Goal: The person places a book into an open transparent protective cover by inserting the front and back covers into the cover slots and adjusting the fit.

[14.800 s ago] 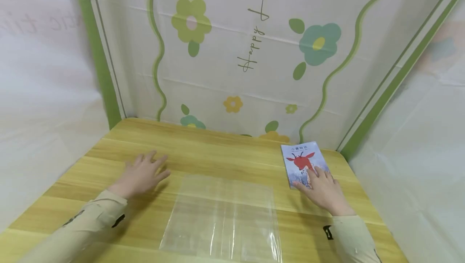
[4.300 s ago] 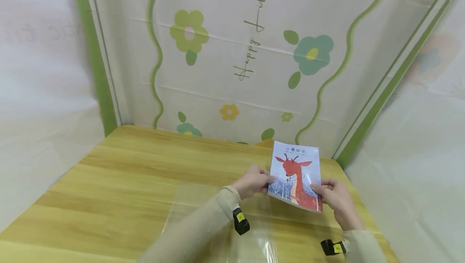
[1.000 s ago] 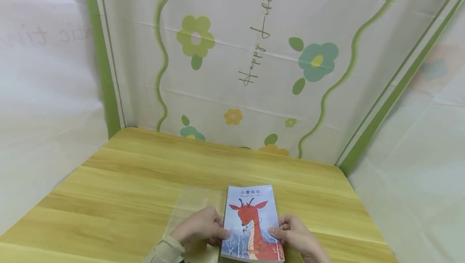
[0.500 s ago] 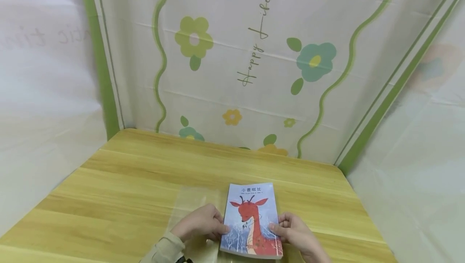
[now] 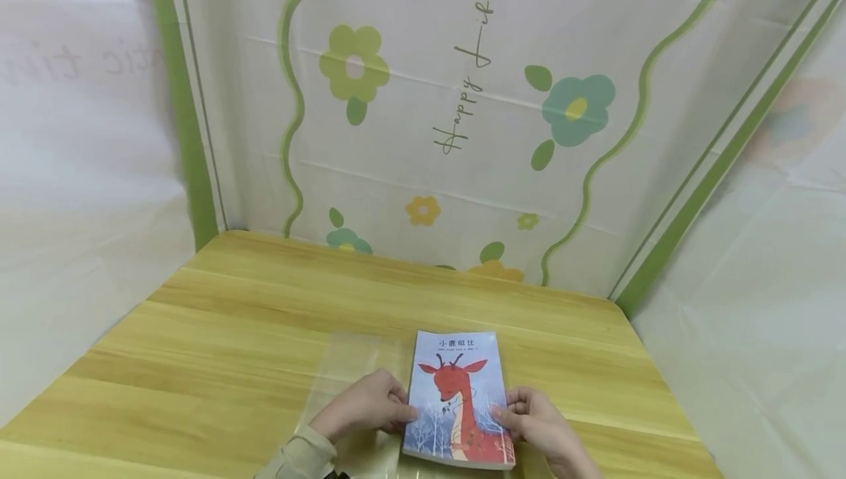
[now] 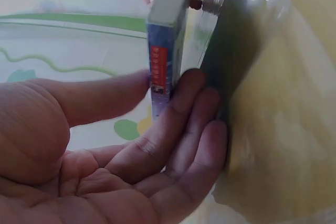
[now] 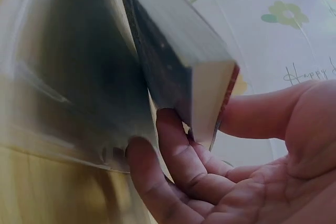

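A paperback book with a red deer on its pale blue cover is held face up, just over a clear plastic sheet. My left hand pinches its left edge, thumb on the cover and fingers beneath. On the opposite edge my right hand grips it the same way. In the left wrist view the spine of the book rests between thumb and forefinger. The right wrist view shows the page edges of the book and the fingertips close to the plastic. Most of the sheet is hidden.
The wooden table spreads beneath both hands. A flower-printed white curtain hangs at its back edge. White cloth walls stand on the left and right sides.
Over the longer span, the book was lifted from the table's back right and brought to the front middle above the plastic. In the last second it has barely moved.
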`<action>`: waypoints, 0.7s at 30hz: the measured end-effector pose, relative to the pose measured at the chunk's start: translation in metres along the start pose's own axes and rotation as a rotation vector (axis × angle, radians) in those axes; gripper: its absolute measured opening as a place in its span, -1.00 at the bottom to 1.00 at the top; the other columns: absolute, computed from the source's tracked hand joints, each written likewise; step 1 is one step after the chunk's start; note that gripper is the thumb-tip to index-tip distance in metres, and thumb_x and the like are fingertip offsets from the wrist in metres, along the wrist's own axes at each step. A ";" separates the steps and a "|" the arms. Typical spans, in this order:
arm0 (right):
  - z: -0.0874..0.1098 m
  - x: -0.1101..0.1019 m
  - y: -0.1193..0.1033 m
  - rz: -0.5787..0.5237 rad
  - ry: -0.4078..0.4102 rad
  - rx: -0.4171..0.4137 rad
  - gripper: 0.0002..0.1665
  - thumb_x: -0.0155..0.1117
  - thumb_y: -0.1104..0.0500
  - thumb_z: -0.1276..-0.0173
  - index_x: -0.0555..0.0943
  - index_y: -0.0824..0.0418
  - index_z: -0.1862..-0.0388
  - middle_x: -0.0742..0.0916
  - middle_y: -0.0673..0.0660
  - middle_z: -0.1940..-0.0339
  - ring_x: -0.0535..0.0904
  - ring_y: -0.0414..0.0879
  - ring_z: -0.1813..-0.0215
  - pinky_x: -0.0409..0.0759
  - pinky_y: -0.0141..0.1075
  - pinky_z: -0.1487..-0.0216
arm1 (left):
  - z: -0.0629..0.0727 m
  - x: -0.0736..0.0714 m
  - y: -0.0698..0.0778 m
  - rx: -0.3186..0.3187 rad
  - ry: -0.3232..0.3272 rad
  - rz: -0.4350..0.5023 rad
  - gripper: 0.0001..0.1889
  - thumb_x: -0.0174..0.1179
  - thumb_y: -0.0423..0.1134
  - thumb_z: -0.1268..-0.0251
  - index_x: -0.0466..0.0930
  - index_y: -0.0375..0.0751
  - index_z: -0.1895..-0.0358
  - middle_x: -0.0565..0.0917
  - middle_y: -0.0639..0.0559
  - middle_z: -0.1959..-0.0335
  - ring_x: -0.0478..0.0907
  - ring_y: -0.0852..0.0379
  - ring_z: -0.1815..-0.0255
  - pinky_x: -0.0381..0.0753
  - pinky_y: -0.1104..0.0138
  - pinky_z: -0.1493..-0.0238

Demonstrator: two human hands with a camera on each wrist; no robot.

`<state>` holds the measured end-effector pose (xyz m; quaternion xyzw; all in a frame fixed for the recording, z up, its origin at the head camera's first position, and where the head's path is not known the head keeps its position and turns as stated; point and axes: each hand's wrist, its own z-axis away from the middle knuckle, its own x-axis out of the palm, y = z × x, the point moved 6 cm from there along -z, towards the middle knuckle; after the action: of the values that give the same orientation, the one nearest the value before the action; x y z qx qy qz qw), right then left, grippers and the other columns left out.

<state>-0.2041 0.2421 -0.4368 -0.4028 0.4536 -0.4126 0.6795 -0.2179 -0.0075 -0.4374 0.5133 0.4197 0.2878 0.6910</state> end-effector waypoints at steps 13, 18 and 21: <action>0.002 -0.004 -0.003 -0.053 -0.024 -0.024 -0.75 0.29 0.33 -0.35 0.43 0.47 0.16 0.62 0.14 0.44 0.61 -0.08 0.32 0.67 -0.27 0.28 | -0.002 -0.001 0.000 0.018 0.029 -0.053 -0.92 0.34 -0.44 -0.15 0.67 -0.31 0.48 0.66 -0.03 0.60 0.64 0.06 0.55 0.68 0.25 0.43; 0.004 -0.004 -0.004 -0.056 -0.047 -0.038 -0.74 0.30 0.33 -0.34 0.43 0.47 0.17 0.62 0.14 0.45 0.62 -0.06 0.32 0.67 -0.25 0.28 | -0.002 -0.002 -0.002 0.006 0.038 -0.063 -0.92 0.38 -0.42 -0.11 0.68 -0.29 0.48 0.67 -0.01 0.59 0.65 0.06 0.54 0.67 0.26 0.42; 0.003 -0.004 -0.004 -0.057 -0.053 -0.037 -0.75 0.30 0.34 -0.34 0.43 0.47 0.16 0.61 0.14 0.45 0.62 -0.05 0.32 0.68 -0.24 0.27 | -0.002 -0.002 -0.003 -0.005 0.045 -0.069 -0.92 0.40 -0.42 -0.08 0.69 -0.27 0.49 0.67 -0.01 0.60 0.65 0.07 0.54 0.66 0.27 0.43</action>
<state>-0.2029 0.2453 -0.4308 -0.4389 0.4313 -0.4128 0.6715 -0.2212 -0.0095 -0.4403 0.4901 0.4519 0.2761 0.6924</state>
